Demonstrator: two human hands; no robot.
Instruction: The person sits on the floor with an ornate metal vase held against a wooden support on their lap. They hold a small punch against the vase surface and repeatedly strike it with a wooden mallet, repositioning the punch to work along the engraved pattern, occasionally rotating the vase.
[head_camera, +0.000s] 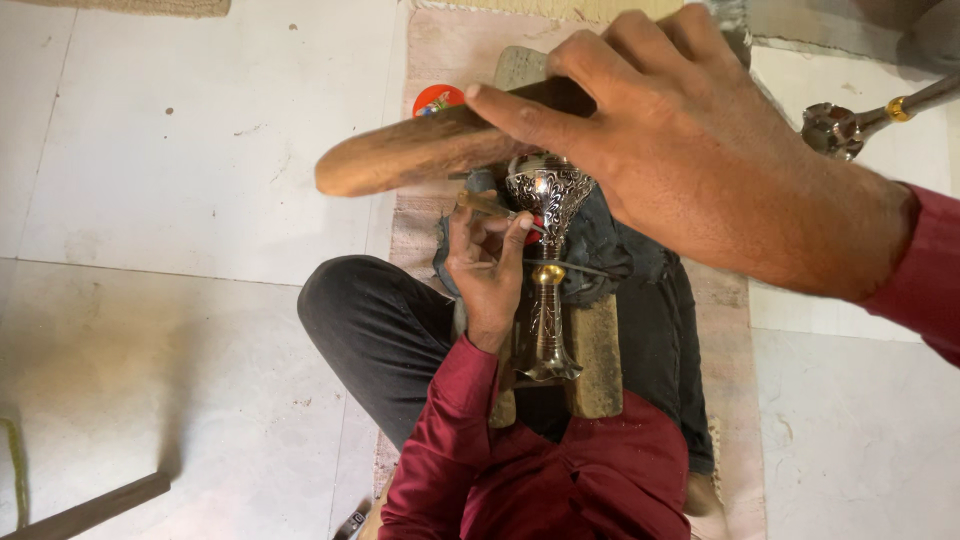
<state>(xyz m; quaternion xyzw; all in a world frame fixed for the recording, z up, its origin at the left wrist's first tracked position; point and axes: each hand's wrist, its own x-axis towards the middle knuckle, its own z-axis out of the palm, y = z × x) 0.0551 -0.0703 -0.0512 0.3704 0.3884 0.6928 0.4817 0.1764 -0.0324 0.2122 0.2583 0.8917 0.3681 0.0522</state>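
Right hand (700, 150): grip closed around a wooden mallet (420, 150), raised above the goblet.
Left hand (488, 265): fingers pinched a small chisel (487, 205) against the goblet's bowl.
Goblet (548, 270): engraved silver, gold-banded stem, lying on a wooden block (597, 360) across the lap.
Floor (150, 200): pale tiles, a second goblet (850, 125) lying to the right.

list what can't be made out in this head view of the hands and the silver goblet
Head view:
- Tip of the small tool in the left hand: hidden behind the goblet.
- Right hand's grip on the wooden mallet: palm side hidden.
- Second metal piece: cut off by the right edge.
- Red round object: partly covered by the mallet.
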